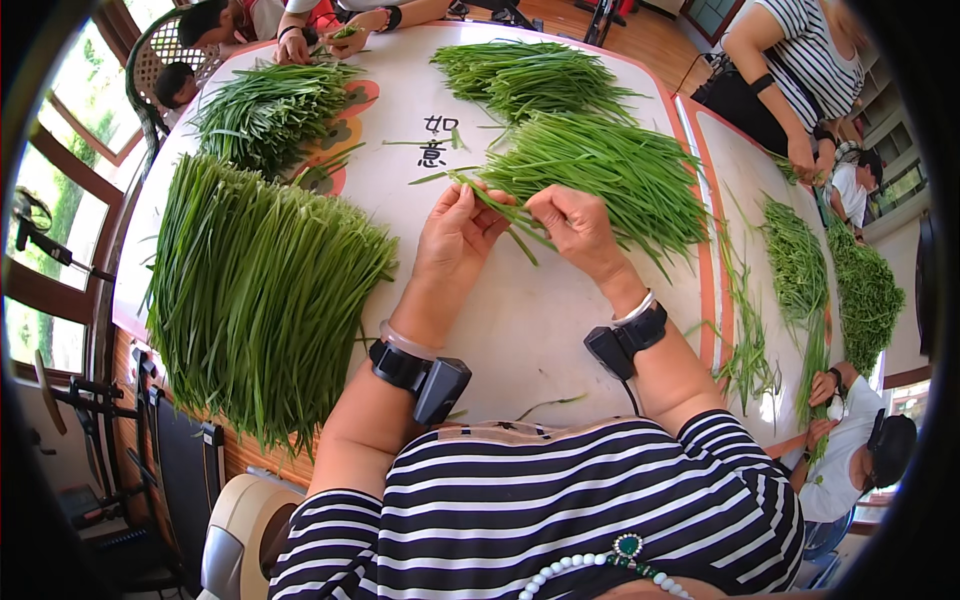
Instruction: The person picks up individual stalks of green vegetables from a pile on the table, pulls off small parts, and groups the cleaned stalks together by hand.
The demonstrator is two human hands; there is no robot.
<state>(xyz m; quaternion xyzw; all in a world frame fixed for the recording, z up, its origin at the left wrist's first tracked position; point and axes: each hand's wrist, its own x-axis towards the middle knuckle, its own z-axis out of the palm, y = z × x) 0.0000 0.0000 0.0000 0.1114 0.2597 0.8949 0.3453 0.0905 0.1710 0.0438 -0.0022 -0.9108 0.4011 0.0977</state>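
- What a room this was: indoors and shared, more like a common workroom, though home or community hall could not be told!
- Left of the left hand (pixel 462 228), a tall stack of green stalks (pixel 265 300) filled one side of a broad white table (pixel 500 330)!
- Far to the right of the right hand (pixel 578 228), one co-worker (pixel 795 60) was at that same spread of greenery, another (pixel 850 450) nearer the wearer!
- Well left of the hands, wood-framed windows (pixel 45 325) showed daylight; below them, black metal bars (pixel 92 388) resembled exercise gear!
- Beyond the hands ran wooden floor (pixel 655 45); far right, shelves (pixel 895 110)!
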